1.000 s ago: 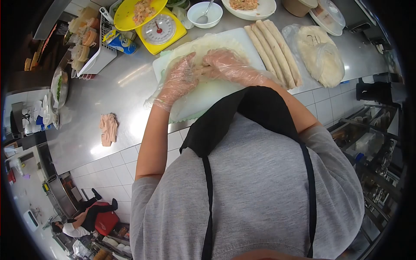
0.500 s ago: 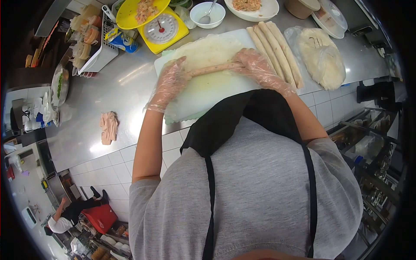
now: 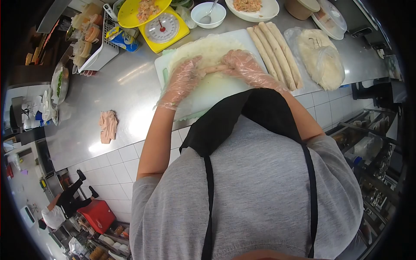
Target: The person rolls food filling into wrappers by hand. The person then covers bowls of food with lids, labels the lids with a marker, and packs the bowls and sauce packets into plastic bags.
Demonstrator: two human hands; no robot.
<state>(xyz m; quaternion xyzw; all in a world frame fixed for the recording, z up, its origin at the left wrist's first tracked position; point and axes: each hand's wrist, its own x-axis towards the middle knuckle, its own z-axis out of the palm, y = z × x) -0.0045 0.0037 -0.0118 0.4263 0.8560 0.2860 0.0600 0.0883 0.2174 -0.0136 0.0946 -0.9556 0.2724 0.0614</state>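
Note:
On a pale cutting board (image 3: pixel 216 93), both hands wear clear plastic gloves and hold a thin pinkish roll (image 3: pixel 215 69) crosswise. My left hand (image 3: pixel 184 76) is closed around its left end, my right hand (image 3: pixel 243 65) around its right end. A short middle stretch of the roll shows between them; the fingers cover the rest. Beyond it lies a thin translucent wrapper sheet (image 3: pixel 212 44), spread over the far part of the board. Several long pale rolls (image 3: pixel 279 54) lie side by side just right of the board.
A yellow scale (image 3: pixel 164 32) stands behind the board, its yellow pan (image 3: pixel 125 16) holding filling. Nearby are a white bowl (image 3: pixel 200 11) with a spoon and a plate (image 3: pixel 269 15) of filling. Bagged pale sheets (image 3: pixel 318 56) lie right, a crumpled pink cloth (image 3: pixel 108 126) left.
My hands have moved closer together along the roll, so less of it shows between them. Far off at lower left, a person has shifted position.

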